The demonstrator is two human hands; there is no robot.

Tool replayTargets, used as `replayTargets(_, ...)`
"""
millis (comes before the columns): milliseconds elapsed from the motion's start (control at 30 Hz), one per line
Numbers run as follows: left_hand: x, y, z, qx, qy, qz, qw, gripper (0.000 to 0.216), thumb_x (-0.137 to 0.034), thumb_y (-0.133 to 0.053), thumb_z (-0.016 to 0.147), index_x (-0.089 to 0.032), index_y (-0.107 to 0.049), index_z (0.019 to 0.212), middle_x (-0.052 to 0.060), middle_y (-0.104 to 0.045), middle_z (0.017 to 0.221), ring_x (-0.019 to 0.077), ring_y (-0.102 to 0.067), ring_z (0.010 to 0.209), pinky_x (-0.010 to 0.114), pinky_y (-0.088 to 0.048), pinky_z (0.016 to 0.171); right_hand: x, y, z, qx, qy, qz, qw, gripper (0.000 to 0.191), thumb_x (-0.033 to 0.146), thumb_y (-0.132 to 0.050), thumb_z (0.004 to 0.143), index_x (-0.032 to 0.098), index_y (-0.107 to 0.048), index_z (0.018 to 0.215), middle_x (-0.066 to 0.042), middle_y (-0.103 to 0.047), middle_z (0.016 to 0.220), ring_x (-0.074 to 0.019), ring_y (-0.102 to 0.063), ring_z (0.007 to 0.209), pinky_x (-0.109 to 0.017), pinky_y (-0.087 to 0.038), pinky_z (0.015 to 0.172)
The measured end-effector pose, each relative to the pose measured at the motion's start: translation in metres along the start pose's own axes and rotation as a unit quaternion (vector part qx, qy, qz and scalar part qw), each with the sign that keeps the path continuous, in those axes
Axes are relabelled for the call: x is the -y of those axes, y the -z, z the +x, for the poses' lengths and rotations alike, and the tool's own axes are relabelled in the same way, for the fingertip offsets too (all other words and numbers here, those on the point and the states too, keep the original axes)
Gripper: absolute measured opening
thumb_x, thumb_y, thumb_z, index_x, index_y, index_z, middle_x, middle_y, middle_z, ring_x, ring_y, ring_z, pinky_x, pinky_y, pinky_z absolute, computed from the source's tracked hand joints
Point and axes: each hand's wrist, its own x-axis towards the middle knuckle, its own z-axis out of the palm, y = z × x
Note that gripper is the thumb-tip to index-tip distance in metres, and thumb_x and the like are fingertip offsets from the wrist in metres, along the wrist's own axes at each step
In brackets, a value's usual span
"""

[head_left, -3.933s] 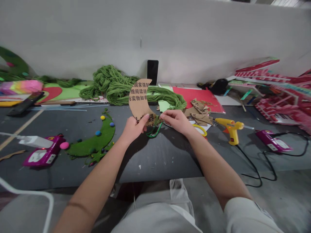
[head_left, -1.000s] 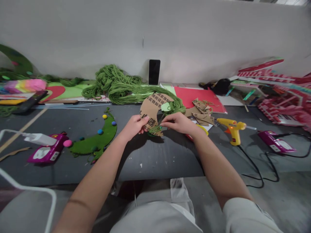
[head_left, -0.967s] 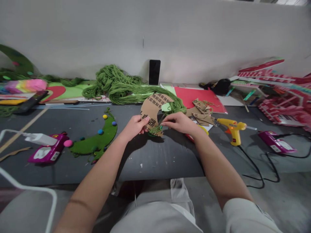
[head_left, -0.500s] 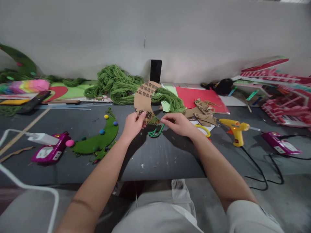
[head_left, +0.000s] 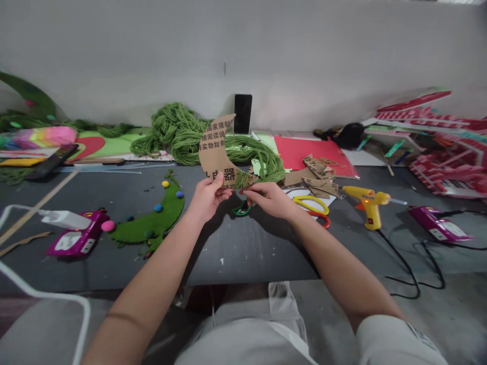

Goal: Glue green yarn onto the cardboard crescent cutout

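A printed brown cardboard crescent (head_left: 213,157) is held up over the table, its lower edge pinched between the thumb and fingers of my left hand (head_left: 207,200). Green yarn (head_left: 242,180) is wrapped around the crescent near its right-hand tip. Close beside that wrapping, my right hand (head_left: 269,198) has its fingers pinched together on the yarn just under the cardboard. A loose loop of green strand (head_left: 240,209) hangs below the fingers. Behind the crescent lies a big heap of green yarn (head_left: 178,129).
A green crescent with pompoms (head_left: 152,223) lies left, near a purple power strip (head_left: 78,241). Yellow-handled scissors (head_left: 312,204), cardboard scraps (head_left: 317,177), and a yellow glue gun (head_left: 369,203) with a trailing cord are right. A phone (head_left: 242,114) leans against the wall.
The cardboard crescent has shifted left and turned, so its upper tip and the wrapped yarn show more. My right hand has moved slightly left, closer to the cardboard.
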Motion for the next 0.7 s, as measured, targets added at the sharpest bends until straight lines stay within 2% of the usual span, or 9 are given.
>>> replayTargets(167, -0.002, 0.009, 0.000, 0.069, 0.040, 0.051, 0.995, 0.029, -0.038, -0.078, 0.080, -0.011, -0.067, 0.075, 0.008, -0.067, 0.060, 0.0088, -0.057, 0.045, 0.017, -0.044, 0.042, -0.002, 0.016, -0.002, 0.076, 0.020, 0.002, 0.997, 0.020, 0.023, -0.053, 0.089, 0.015, -0.066, 0.076, -0.002, -0.067, 0.072, -0.0152, -0.059, 0.070, -0.025, -0.043, 0.069)
replayTargets(233, -0.001, 0.014, 0.001, 0.091, 0.024, 0.113, 0.989, 0.033, -0.042, -0.078, 0.079, -0.011, -0.067, 0.073, 0.009, -0.067, 0.059, 0.0098, -0.057, 0.044, 0.018, -0.044, 0.042, -0.003, 0.022, -0.003, 0.094, 0.021, -0.034, 0.995, 0.019, 0.020, -0.052, 0.087, 0.015, -0.068, 0.079, -0.001, -0.066, 0.070, -0.0143, -0.058, 0.068, -0.024, -0.042, 0.067)
replayTargets(333, 0.001, 0.018, 0.003, 0.092, -0.027, 0.212, 0.972, 0.036, -0.045, -0.076, 0.079, -0.012, -0.065, 0.068, 0.009, -0.067, 0.057, 0.0127, -0.058, 0.043, 0.021, -0.045, 0.041, -0.005, 0.026, -0.003, 0.097, 0.018, -0.115, 0.989, 0.020, 0.021, -0.052, 0.090, 0.015, -0.070, 0.085, -0.002, -0.067, 0.072, -0.0131, -0.055, 0.065, -0.024, -0.038, 0.065)
replayTargets(433, 0.002, 0.016, 0.002, 0.079, -0.068, 0.279, 0.955, 0.033, -0.043, -0.076, 0.080, -0.015, -0.065, 0.068, 0.008, -0.067, 0.057, 0.0156, -0.061, 0.044, 0.024, -0.048, 0.042, -0.006, 0.026, -0.003, 0.086, -0.001, -0.176, 0.981, 0.019, 0.022, -0.054, 0.092, 0.015, -0.070, 0.086, -0.004, -0.067, 0.075, -0.0127, -0.053, 0.064, -0.025, -0.036, 0.065)
replayTargets(567, 0.003, 0.010, -0.003, 0.038, -0.111, 0.334, 0.935, 0.028, -0.040, -0.072, 0.082, -0.016, -0.066, 0.068, 0.006, -0.068, 0.057, 0.0184, -0.064, 0.046, 0.026, -0.051, 0.044, -0.004, 0.022, -0.003, 0.038, -0.031, -0.192, 0.980, 0.020, 0.025, -0.053, 0.094, 0.016, -0.068, 0.084, -0.003, -0.065, 0.074, -0.0126, -0.050, 0.063, -0.025, -0.033, 0.063)
replayTargets(700, 0.008, 0.003, -0.006, -0.012, -0.157, 0.291, 0.944, 0.027, -0.039, -0.071, 0.083, -0.016, -0.067, 0.071, 0.004, -0.068, 0.056, 0.0183, -0.066, 0.047, 0.026, -0.053, 0.046, -0.003, 0.012, -0.002, -0.024, -0.057, -0.195, 0.979, 0.022, 0.028, -0.052, 0.094, 0.016, -0.066, 0.083, -0.003, -0.064, 0.071, -0.0130, -0.049, 0.061, -0.026, -0.031, 0.060)
